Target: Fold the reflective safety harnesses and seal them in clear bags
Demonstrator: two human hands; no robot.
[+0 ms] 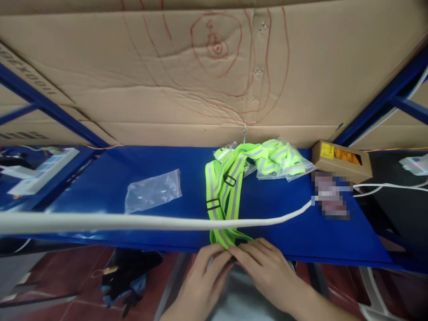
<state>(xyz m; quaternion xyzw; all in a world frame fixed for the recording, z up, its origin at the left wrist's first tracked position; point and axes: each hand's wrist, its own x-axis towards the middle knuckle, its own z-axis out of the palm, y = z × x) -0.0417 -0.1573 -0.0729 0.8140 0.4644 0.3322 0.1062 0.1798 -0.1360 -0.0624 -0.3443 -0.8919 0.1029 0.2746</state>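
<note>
A neon yellow-green reflective strap harness [232, 196] with grey stripes and black slide buckles hangs over the front edge of the blue shelf [110, 178]. At that edge, my left hand [205, 272] pinches its lower end with bent fingers. Close beside it, my right hand [267, 272] is closed on the same end, and the thumbs and fingertips nearly meet. What lies under the fingers is mostly hidden. Behind the harness, clear bags of folded neon straps [282, 156] sit against the back. To the left, a clear zip bag [154, 191] lies flat.
A white cable [133, 221] crosses in front of the shelf, over the harness. An open cardboard box [341, 160] with orange contents stands back right, near a blurred-out item [331, 196]. A cardboard panel [100, 67] with red drawn rings closes the back. A white power strip [50, 171] is at left.
</note>
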